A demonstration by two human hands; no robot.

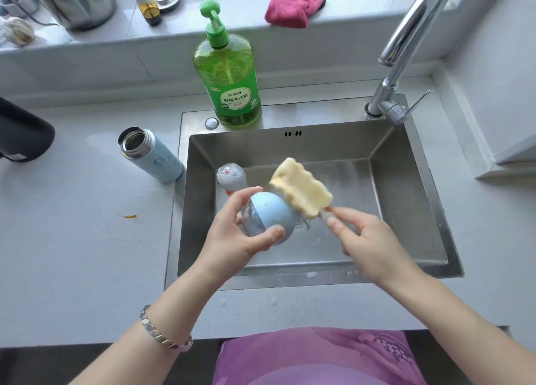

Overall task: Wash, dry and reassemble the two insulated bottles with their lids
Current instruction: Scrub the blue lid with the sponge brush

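Over the steel sink [406, 199], my left hand [232, 234] grips a round light-blue bottle lid [269, 210] between thumb and fingers. My right hand [365, 239] holds the handle of a yellow sponge brush [301, 190], whose sponge head rests against the lid's top right side. A second, grey lid [230, 176] lies in the sink's far left corner. One open light-blue insulated bottle [150, 154] stands on the counter left of the sink, its steel mouth uncovered. A second bottle is not in view.
A green dish-soap pump bottle [229, 74] stands on the sink's back rim. The chrome faucet [406, 45] arches at the back right. A pink cloth [293, 7], a small spray bottle [146, 5] and a steel pot [72, 2] sit on the window ledge. A dark object [23, 135] lies far left.
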